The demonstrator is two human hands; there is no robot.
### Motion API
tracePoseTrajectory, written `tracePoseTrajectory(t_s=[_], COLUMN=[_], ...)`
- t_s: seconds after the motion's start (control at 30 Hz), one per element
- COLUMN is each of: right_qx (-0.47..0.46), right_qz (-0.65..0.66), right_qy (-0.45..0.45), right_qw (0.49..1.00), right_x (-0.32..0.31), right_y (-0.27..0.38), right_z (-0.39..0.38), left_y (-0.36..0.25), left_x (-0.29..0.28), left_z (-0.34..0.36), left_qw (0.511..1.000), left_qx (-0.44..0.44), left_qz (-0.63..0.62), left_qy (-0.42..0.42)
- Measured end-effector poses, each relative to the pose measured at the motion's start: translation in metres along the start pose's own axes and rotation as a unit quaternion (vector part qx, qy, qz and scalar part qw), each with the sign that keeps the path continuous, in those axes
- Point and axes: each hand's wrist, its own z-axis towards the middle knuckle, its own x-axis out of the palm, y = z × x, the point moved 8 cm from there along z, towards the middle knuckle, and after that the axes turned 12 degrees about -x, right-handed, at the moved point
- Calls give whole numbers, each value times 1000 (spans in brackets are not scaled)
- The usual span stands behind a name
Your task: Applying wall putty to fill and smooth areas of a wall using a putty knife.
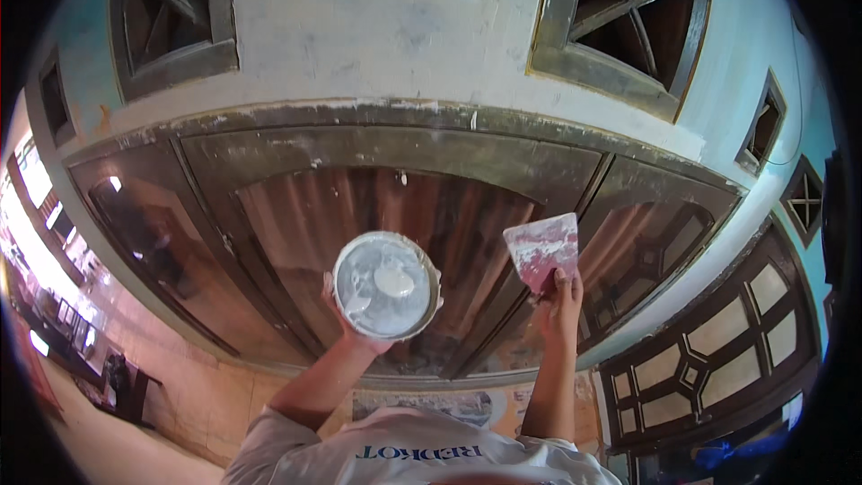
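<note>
Below pale plaster (377, 36), a round, white-smeared tub (382, 292) sits mid-frame in the outstretched left hand (361, 336), a streaked reddish scraper (545, 247) in the right hand (563, 299), fingers (561, 281) gripping both.

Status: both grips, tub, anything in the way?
Left grip holding tub, white paste inside. Right grip on white-smeared red spreader, apart from tub. Dark-framed glazing ahead.
</note>
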Motion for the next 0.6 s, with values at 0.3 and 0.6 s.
tracePoseTrajectory(t_s=[0.3,0.6], right_qx=[-25,55], right_qz=[-18,0], right_qy=[36,145], right_qw=[999,988], right_x=[21,91], right_y=[15,10], right_z=[-20,-36], left_y=[4,-4], left_x=[-30,-34], left_z=[21,-16], left_qw=[996,984], left_qx=[72,172], left_qz=[-17,43], left_qy=[-42,-13])
